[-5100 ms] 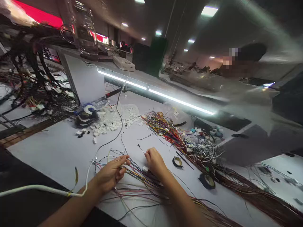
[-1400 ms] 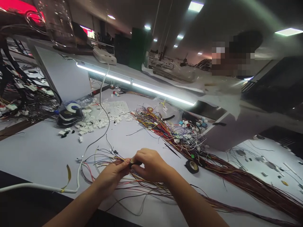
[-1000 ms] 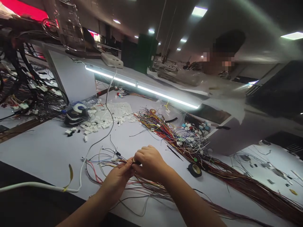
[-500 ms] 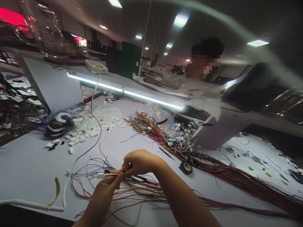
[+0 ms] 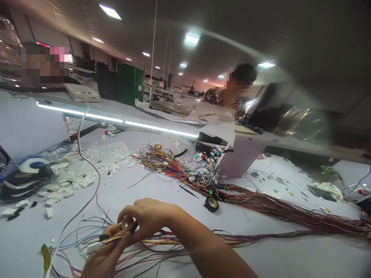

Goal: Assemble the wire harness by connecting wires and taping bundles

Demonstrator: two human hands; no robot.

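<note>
My left hand (image 5: 106, 253) is closed around a few yellow and dark wires (image 5: 116, 238) of a harness. A white connector (image 5: 93, 247) sits at the wires' end, beside that hand. Just above, my right hand (image 5: 149, 216) is closed in a pinch, its fingers touching those of the left. A short black strip (image 5: 134, 226), which looks like tape, stands up between the two hands. Part of the wires under the fingers is hidden. Loose blue wires (image 5: 87, 227) with bare terminals fan out to the left.
A black tape roll (image 5: 211, 204) lies right of my hands. Behind it runs a thick wire bundle (image 5: 261, 202). White connectors (image 5: 62, 189) are scattered at left, near a grey cable (image 5: 98, 173). A lit tube (image 5: 159, 130) borders the shelf; a person (image 5: 232, 90) is beyond.
The camera view has turned right, so the bench appears shifted left. Both hands stay together at the wires; the right hand's fingers have lifted and curled, showing more of the black strip.
</note>
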